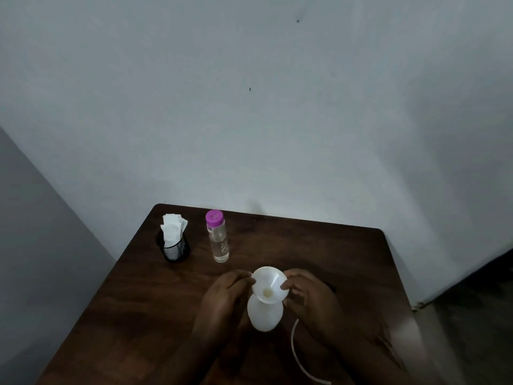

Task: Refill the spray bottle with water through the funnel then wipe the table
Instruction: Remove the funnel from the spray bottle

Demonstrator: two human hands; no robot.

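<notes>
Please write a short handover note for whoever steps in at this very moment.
Left hand: fingertips on the white funnel rim. Right hand: fingertips on its opposite rim.
Funnel sits in the neck of the white spray bottle, upright near the front of the wooden table.
Water bottle with purple cap is still closed, behind; tissues in the black mesh cup on its left.
A white tube lies by the right hand.
Done: funnel placed. Left: pour water, wipe table.

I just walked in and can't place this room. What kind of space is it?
Probably a plain room at home or in a small office, though little shows. A dark wooden table stands in the corner against bare pale walls, with a mesh cup of tissues and a purple-capped water bottle on it.
</notes>
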